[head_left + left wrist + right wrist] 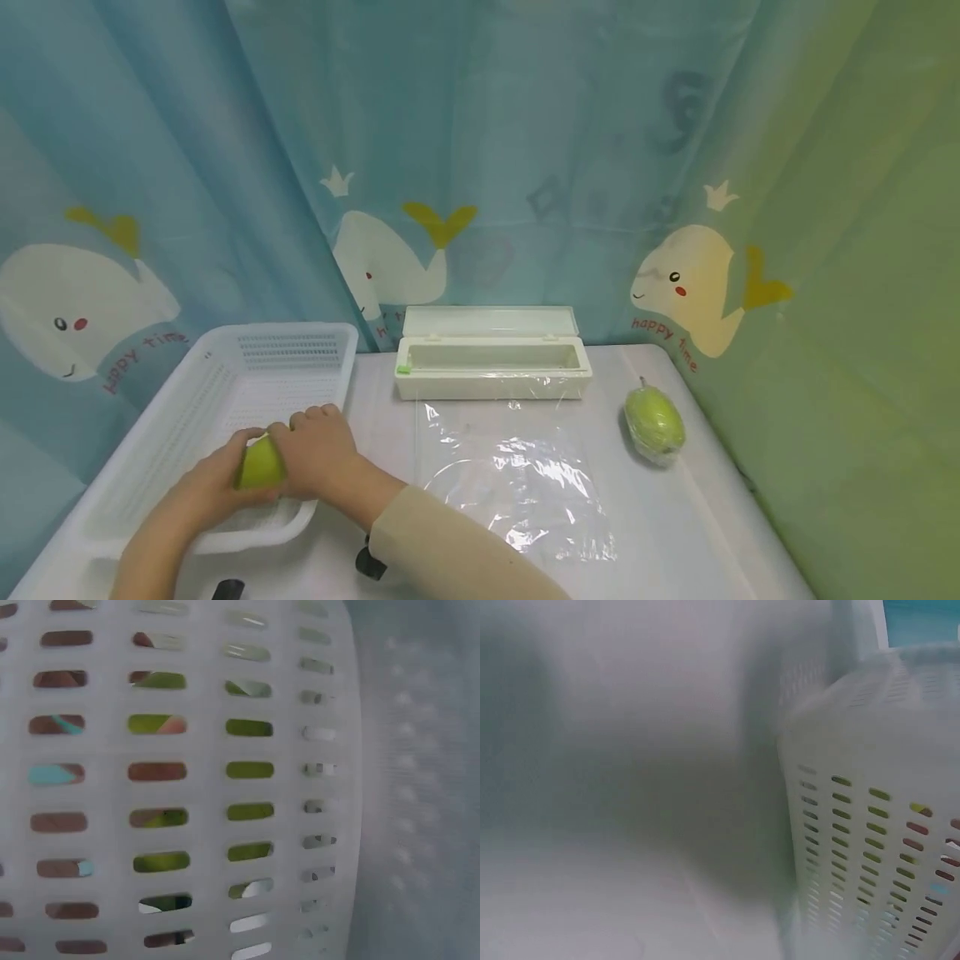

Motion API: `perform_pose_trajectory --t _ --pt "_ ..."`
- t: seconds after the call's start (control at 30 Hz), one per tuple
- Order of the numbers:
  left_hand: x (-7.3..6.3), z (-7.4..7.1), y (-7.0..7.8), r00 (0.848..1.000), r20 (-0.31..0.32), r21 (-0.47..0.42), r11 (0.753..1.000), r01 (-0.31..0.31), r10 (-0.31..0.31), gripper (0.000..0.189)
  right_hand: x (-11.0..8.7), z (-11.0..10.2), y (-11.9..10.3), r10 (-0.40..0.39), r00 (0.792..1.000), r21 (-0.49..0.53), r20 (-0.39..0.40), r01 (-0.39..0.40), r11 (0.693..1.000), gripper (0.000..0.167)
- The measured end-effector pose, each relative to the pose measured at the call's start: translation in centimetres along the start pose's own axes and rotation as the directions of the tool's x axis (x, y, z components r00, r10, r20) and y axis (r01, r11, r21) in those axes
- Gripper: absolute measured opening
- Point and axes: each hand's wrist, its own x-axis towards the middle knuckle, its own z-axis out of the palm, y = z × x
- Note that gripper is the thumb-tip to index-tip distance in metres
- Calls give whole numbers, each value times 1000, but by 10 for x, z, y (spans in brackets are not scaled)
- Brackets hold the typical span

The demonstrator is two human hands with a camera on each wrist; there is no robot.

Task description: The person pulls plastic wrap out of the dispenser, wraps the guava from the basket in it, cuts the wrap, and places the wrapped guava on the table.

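Over the near end of the white plastic basket [217, 333], my two hands meet round a green pear [261, 462], mostly covered by fingers. The left hand [213, 483] grips it from the left, thumb on the near side. From the right, the right hand [318, 450] holds it with bent fingers. Through the slots of the basket wall [202, 750], the left wrist view shows patches of the pear [250, 770] and of skin. The right wrist view has the slotted basket side [855, 825] at its right; neither hand shows there except as patches through slots.
A white cling film box [491, 385] stands at the back, lid [491, 321] raised. A clear film sheet [517, 483] lies in front of it. At the right sits a film-wrapped green pear [654, 421]. A whale-print curtain [525, 167] hangs behind the white table [690, 517].
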Motion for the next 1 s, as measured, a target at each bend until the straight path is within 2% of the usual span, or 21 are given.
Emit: perform_pose_trajectory --t 0.07,0.17,0.27,0.33,0.4,0.47,0.6,0.7,0.8,0.9,1.0 --pt "0 -3 0 1000 -3 6 1000 -10 10 99 0 1 -1 0 1000 1 -4 0 1000 58" --pt "-3 -7 2 998 -40 10 999 -45 45 95 -1 4 1 10 999 30 -31 -9 1000 59" --pt "-7 -13 6 990 -107 27 996 -90 93 92 -2 7 5 19 995 58 -96 -13 998 59" --pt "-11 -18 10 978 -170 55 992 -116 123 89 -4 7 9 13 986 89 -167 2 996 57" --pt "-15 -22 15 954 -248 82 985 -153 169 86 -7 4 15 -3 970 140 -241 38 989 56" --pt "-19 -25 20 921 -325 110 976 -190 216 85 -11 -1 21 -24 953 234 -303 99 967 56" --pt "-27 -27 33 851 -438 132 957 -259 290 91 -21 -11 35 -68 930 447 -361 236 863 57" --pt "-34 -27 42 811 -488 141 946 -292 323 96 -33 -15 42 -87 918 503 -387 289 815 57" --pt "-39 -24 53 764 -523 169 925 -341 378 100 -46 -16 48 -85 897 504 -433 319 802 59" --pt "-42 -20 64 732 -538 187 905 -381 419 103 -59 -13 55 -71 862 500 -501 355 790 61" --pt "-41 -16 77 718 -548 187 900 -395 429 102 -68 -10 65 -46 827 511 -560 389 767 61"
